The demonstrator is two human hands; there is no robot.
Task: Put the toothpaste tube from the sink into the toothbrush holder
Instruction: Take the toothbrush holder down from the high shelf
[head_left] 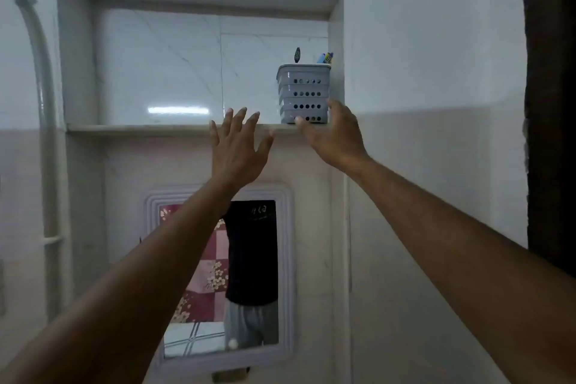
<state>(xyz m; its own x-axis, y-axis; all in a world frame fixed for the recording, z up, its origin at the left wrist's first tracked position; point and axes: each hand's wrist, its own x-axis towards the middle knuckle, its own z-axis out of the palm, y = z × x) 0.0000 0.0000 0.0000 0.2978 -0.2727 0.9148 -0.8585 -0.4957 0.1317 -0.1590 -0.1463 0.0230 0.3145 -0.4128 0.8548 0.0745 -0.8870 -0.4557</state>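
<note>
A grey perforated toothbrush holder point(304, 93) stands at the right end of a wall niche shelf point(140, 128). A dark brush head point(297, 55) and a blue and yellow tip point(325, 58) stick out of its top; whether that tip is the toothpaste tube I cannot tell. My right hand point(335, 137) is raised just below and right of the holder, fingers spread, thumb near its base, holding nothing. My left hand point(238, 145) is up in front of the shelf edge, left of the holder, fingers apart and empty. The sink is out of view.
A framed mirror point(224, 274) hangs on the tiled wall below the niche. A grey pipe point(43, 87) runs down the left wall. A dark door edge point(551, 118) fills the far right.
</note>
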